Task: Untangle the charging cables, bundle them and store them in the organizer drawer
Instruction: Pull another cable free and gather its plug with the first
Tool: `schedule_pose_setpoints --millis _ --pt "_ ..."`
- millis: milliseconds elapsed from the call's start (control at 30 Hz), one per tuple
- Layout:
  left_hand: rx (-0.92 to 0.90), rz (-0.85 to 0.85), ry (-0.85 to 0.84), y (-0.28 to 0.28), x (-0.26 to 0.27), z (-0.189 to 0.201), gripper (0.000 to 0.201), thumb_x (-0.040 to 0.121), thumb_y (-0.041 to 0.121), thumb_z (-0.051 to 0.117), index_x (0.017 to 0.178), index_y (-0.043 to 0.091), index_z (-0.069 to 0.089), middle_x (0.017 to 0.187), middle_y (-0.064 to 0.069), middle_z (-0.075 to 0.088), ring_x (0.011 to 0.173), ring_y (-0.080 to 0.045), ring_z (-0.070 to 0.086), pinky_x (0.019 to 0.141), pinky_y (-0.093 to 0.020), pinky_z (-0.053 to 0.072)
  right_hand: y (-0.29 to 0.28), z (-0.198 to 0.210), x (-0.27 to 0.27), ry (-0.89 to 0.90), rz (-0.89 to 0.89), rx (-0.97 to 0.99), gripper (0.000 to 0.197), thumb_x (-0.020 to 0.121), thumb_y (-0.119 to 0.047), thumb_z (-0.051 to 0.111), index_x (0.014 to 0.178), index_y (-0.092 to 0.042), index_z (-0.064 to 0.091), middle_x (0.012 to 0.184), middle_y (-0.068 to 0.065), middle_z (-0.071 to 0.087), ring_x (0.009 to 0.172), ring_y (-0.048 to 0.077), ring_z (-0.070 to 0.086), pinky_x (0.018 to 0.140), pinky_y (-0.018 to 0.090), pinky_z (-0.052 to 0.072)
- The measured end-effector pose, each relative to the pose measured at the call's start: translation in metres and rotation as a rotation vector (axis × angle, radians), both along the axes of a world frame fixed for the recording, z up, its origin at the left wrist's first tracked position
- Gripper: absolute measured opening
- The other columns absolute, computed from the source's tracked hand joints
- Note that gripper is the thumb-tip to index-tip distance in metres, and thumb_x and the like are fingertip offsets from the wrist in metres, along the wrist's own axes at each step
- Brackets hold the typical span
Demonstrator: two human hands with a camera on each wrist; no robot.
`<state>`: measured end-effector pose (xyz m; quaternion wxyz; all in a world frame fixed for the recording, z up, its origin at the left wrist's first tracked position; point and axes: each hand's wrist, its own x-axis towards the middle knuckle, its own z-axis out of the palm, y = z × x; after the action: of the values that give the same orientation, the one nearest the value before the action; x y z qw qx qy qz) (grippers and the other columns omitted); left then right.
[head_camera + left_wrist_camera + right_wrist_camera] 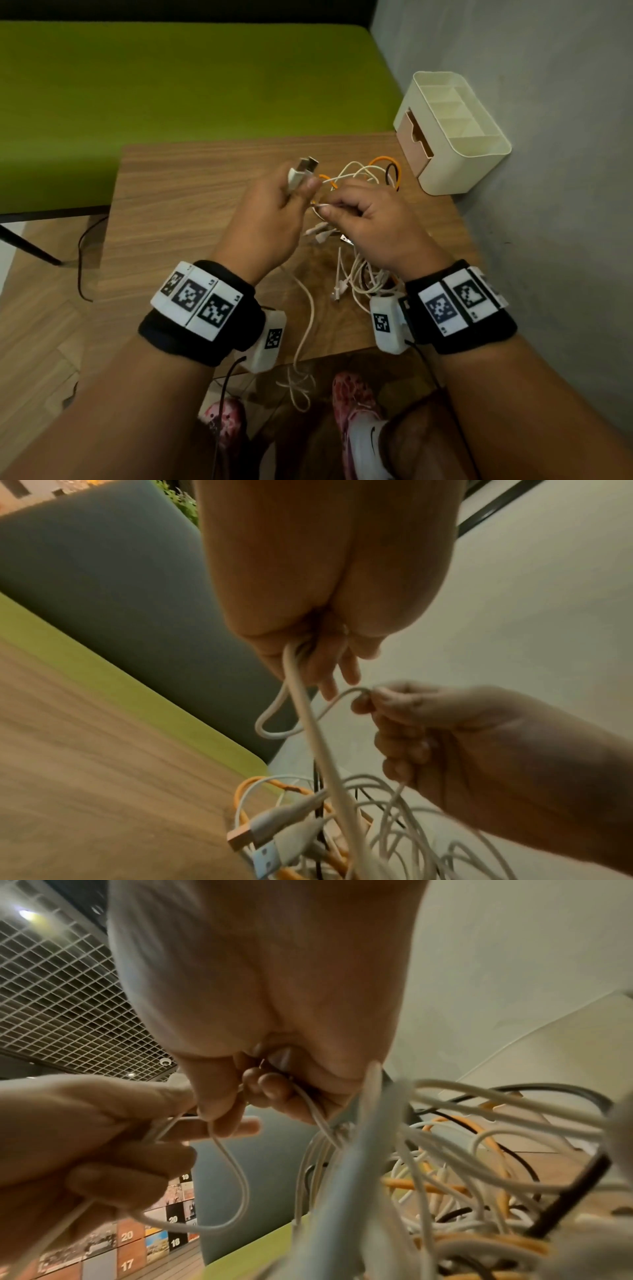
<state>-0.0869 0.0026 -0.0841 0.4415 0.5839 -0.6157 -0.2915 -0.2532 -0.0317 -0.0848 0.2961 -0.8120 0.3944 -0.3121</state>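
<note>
A tangle of white, orange and black charging cables (363,178) lies on the small wooden table (191,192) and hangs from both hands. My left hand (274,212) is raised and grips white cables, with two USB plugs (306,165) sticking up past its fingers. My right hand (363,212) is close beside it and pinches a thin white cable (320,205) between thumb and fingers. In the left wrist view a white cable loop (274,723) runs from the left hand (318,653) to the right hand (394,704). The cream organizer (455,137) stands at the table's far right corner, its tan drawer (414,137) shut.
A grey wall (548,171) rises close on the right, behind the organizer. A green bench top (171,85) lies beyond the table. One white cable (305,342) trails over the near table edge toward the floor and my shoes (356,404).
</note>
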Motion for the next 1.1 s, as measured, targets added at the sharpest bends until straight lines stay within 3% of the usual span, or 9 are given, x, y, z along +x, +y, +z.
schedule_pose_setpoints --millis 133,300,467,533,633,833,933,1033,1100 --pt "0.050 -0.120 -0.113 0.000 -0.004 -0.002 0.026 0.100 0.027 0.052 0.074 0.026 0.054 0.061 0.021 0.058 0.060 0.007 0.052 0.057 -0.016 0.035 0.002 0.001 0.000 -0.022 -0.025 0.013 0.010 0.092 -0.015 0.065 0.084 -0.020 0.064 0.069 -0.014 0.052 0.065 0.002 0.049 0.061 0.021 0.038" --pt "0.120 -0.158 -0.149 0.005 0.001 0.014 0.027 0.099 0.027 0.053 0.074 0.020 0.060 0.054 0.013 0.057 0.050 0.000 0.049 0.050 -0.021 0.036 0.007 0.003 -0.005 -0.122 -0.035 0.232 0.024 0.092 -0.026 0.067 0.107 -0.028 0.049 0.076 -0.004 0.052 0.066 0.006 0.050 0.065 0.033 0.047" --pt "0.125 -0.088 0.640 0.011 0.015 0.035 0.029 0.102 0.021 0.046 0.074 0.013 0.050 0.054 0.003 0.036 0.038 -0.005 0.024 0.040 -0.016 0.020 0.000 0.000 -0.014 0.314 0.023 0.241 0.015 0.099 -0.042 0.050 0.098 -0.027 0.053 0.077 -0.006 0.058 0.069 0.009 0.054 0.064 0.033 0.042" --pt "0.129 -0.062 0.704 0.010 0.025 0.035 0.031 0.104 0.021 0.042 0.075 0.012 0.049 0.052 0.006 0.034 0.039 -0.005 0.022 0.040 -0.017 0.019 -0.002 -0.005 -0.017 0.338 0.008 0.267 0.013 0.100 -0.042 0.048 0.093 -0.032 0.053 0.073 -0.009 0.056 0.066 0.006 0.052 0.064 0.033 0.041" --pt "0.155 0.049 0.398 0.005 0.037 0.021 0.033 0.103 0.028 0.046 0.074 0.015 0.055 0.050 0.010 0.039 0.041 -0.007 0.030 0.044 -0.023 0.027 -0.004 -0.005 -0.020 0.135 -0.051 0.306 0.009 0.099 -0.034 0.053 0.091 -0.034 0.056 0.072 -0.017 0.056 0.069 0.005 0.053 0.069 0.038 0.047" --pt "0.222 0.198 -0.258 0.003 0.030 0.008 0.027 0.099 0.031 0.052 0.089 0.013 0.069 0.064 -0.002 0.059 0.058 -0.018 0.051 0.052 -0.036 0.028 -0.003 0.006 -0.018 -0.052 -0.125 0.189 0.010 0.098 -0.021 0.057 0.093 -0.026 0.063 0.069 -0.023 0.055 0.066 -0.004 0.049 0.062 0.014 0.038" --pt "0.040 0.266 -0.224 0.004 0.025 0.008 0.025 0.099 0.034 0.053 0.104 0.016 0.070 0.078 -0.001 0.065 0.077 -0.022 0.059 0.061 -0.033 0.036 -0.004 0.002 -0.015 0.135 -0.124 0.108 0.009 0.096 -0.023 0.060 0.098 -0.022 0.069 0.084 -0.015 0.062 0.079 -0.002 0.055 0.072 0.017 0.044" --pt "-0.074 0.184 -0.026 0.005 0.019 0.008 0.026 0.096 0.030 0.055 0.113 0.019 0.071 0.101 0.015 0.067 0.090 0.007 0.061 0.080 -0.019 0.046 -0.006 -0.006 -0.012 0.277 -0.107 0.047 0.012 0.094 -0.023 0.062 0.100 -0.019 0.071 0.098 -0.005 0.066 0.095 0.013 0.058 0.085 0.036 0.048" --pt "-0.107 0.059 -0.024 0.005 0.011 0.003 0.025 0.095 0.025 0.057 0.113 0.016 0.071 0.106 0.019 0.065 0.091 0.019 0.057 0.081 -0.007 0.043 -0.005 -0.007 -0.009 0.224 -0.089 0.028 0.011 0.093 -0.021 0.064 0.098 -0.017 0.072 0.094 -0.004 0.066 0.090 0.011 0.059 0.081 0.034 0.048"
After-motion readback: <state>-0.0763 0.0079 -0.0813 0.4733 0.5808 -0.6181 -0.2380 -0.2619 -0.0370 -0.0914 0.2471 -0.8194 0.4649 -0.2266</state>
